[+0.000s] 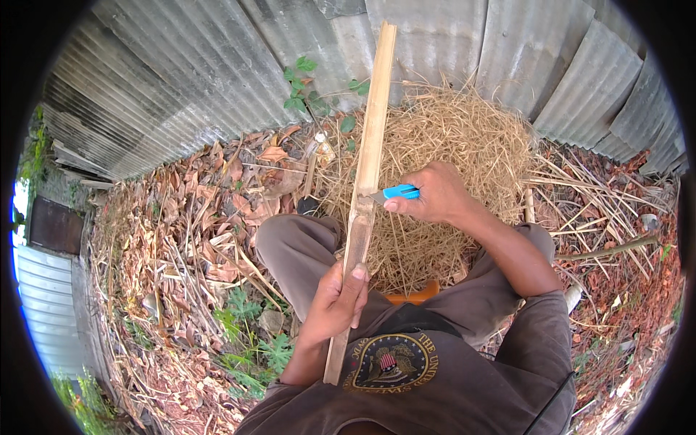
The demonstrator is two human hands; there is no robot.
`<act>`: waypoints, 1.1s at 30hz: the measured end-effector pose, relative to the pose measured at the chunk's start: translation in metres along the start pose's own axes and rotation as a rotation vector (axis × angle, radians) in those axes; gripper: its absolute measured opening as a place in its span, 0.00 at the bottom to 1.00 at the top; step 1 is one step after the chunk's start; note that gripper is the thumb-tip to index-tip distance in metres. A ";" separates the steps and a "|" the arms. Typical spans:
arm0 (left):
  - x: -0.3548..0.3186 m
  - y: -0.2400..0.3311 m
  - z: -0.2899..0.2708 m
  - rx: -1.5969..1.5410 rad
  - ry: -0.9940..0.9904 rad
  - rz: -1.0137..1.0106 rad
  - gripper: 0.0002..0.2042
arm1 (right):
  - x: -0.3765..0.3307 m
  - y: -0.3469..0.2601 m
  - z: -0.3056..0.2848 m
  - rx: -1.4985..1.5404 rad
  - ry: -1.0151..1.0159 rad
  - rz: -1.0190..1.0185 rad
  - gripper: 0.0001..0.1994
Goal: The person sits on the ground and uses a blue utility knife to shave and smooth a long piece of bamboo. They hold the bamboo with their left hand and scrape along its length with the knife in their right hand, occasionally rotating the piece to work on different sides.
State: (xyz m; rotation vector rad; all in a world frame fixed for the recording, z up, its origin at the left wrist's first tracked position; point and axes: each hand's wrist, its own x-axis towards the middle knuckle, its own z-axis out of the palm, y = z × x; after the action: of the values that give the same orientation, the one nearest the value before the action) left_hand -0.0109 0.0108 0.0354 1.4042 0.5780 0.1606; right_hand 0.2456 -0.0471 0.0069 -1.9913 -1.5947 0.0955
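A long split bamboo strip (373,130) slants up and away from my lap, its hollow inner side facing up. My left hand (341,293) is wrapped round its lower part, thumb on the near edge. In my right hand (435,194) is a blue utility knife (401,191), its blade touching the bamboo at a joint about midway along. Above my left thumb the bamboo's inner face is darker brown. The lower end of the strip reaches my dark shirt (464,370).
A heap of dry straw-like shavings (457,145) lies between and beyond my knees. Brown dead leaves (196,196) cover the ground leftward. Corrugated metal sheets (428,43) form a wall ahead. Under me shows something orange (413,293). Thin sticks (594,210) lie at the right.
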 end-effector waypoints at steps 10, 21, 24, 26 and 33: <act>-0.004 0.000 0.004 -0.012 -0.047 -0.043 0.12 | 0.026 0.044 0.002 -0.162 0.179 0.096 0.36; -0.035 -0.006 -0.003 -0.008 -0.301 -0.168 0.12 | 0.052 0.161 -0.064 -0.226 0.423 0.760 0.45; -0.040 -0.015 -0.012 0.014 -0.347 -0.168 0.12 | 0.030 0.203 -0.083 -0.189 0.591 0.912 0.45; -0.036 -0.024 -0.011 0.008 -0.254 -0.166 0.12 | 0.027 0.194 -0.085 -0.147 0.532 0.867 0.45; -0.004 -0.015 -0.008 0.040 0.023 -0.044 0.21 | 0.011 0.018 -0.009 -0.001 0.081 0.207 0.40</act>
State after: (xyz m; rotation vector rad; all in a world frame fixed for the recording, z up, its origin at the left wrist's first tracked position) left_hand -0.0215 0.0137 0.0214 1.4290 0.6337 0.1315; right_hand 0.2685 -0.0431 0.0091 -2.1279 -1.3360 0.0926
